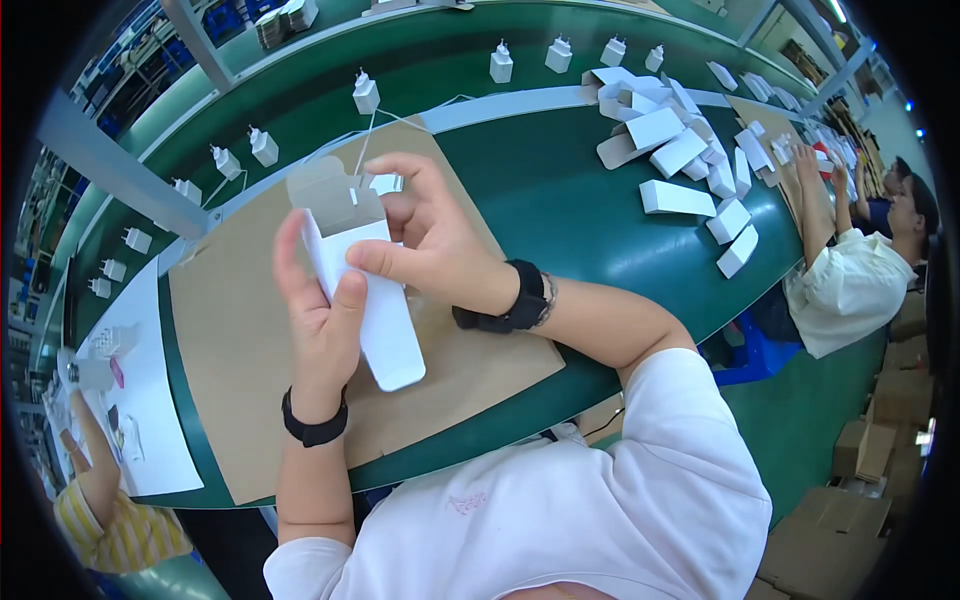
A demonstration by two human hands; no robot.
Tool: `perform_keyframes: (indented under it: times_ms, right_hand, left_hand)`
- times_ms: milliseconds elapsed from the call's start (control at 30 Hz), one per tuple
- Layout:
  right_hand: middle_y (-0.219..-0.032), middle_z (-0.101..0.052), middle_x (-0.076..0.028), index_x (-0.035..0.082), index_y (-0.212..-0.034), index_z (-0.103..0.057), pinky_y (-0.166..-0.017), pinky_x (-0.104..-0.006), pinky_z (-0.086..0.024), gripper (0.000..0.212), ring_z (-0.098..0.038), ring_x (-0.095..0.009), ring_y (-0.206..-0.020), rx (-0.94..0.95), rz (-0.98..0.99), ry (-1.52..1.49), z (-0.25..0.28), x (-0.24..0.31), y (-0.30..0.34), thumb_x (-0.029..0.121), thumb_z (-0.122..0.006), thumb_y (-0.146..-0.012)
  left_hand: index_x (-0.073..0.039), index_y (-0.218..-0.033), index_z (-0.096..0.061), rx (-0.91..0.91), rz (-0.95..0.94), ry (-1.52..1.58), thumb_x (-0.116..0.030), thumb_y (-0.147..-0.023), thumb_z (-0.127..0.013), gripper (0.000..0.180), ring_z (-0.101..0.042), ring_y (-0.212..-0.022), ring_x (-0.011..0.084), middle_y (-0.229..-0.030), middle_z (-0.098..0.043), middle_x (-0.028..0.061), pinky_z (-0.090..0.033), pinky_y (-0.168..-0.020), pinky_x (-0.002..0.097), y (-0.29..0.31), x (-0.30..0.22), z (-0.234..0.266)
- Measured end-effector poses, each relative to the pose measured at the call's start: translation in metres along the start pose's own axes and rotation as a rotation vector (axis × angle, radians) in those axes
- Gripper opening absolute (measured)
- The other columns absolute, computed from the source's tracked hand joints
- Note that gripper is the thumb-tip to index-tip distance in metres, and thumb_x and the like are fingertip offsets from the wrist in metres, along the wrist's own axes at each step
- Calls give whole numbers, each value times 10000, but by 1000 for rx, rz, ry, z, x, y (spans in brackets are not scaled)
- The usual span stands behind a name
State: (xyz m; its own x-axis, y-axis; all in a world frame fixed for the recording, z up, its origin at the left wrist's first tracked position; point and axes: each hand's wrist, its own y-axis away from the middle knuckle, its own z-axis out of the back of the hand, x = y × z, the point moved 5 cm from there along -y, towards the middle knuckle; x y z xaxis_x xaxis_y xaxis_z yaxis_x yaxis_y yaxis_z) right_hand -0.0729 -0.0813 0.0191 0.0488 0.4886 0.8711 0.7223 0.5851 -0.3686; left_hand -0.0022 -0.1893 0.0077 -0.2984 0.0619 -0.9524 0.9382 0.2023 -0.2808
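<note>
Head view: left of centre, your left hand (325, 335) is gripping the white box (388, 335) by its side, your right hand (440, 240) is holding its top, apparently steadying the open flaps (318, 185); loose boxes (675, 198) are lying upper right.

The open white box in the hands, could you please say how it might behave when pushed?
The white box is probably light, as its flaps look thin. Its straight edges suggest some stiffness, though a hard push may buckle it.
</note>
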Motion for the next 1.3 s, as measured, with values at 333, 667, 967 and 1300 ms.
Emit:
perform_keyframes:
  times_ms: [333, 667, 967, 1300]
  right_hand:
    - [-830, -538, 30, 20, -900, -589, -673, -190, -382, 210, -472, -35, -780, 175, -85, 207, -2, -7, -3, 202, -490, -933]
    - [-806, -592, -18, 18, -967, -564, -692, -202, -454, 172, -555, -83, -767, -55, 213, 375, -15, -4, 2, 81, -640, -827]
    - [-980, -646, -98, -17, -1055, -635, -769, -243, -463, 245, -588, -133, -848, 213, -258, 311, -8, 0, -18, 86, -605, -834]
    - [-1048, -633, -114, 0, -1089, -621, -822, -254, -457, 281, -591, -146, -900, 318, -266, 313, -12, -4, -15, 54, -610, -813]
  left_hand:
    - [-116, -1194, -314, 73, 63, 89, -116, -878, -481, 357, -467, -821, 83, -982, -465, 45, -416, -682, 229, 9, 1, 4]
    - [-99, -1170, -158, 186, 189, 164, -92, -756, -653, 645, -549, -914, 178, -1021, -494, 144, -480, -728, 287, 8, 14, 8]
    - [-94, -1236, -83, 215, 148, -244, -182, -671, -697, 839, -561, -906, 258, -1018, -487, 209, -475, -759, 344, 10, 0, 24]
    - [-69, -1251, -90, 179, 177, -336, -206, -605, -723, 915, -562, -894, 299, -1001, -483, 232, -467, -764, 356, 6, -6, 30]
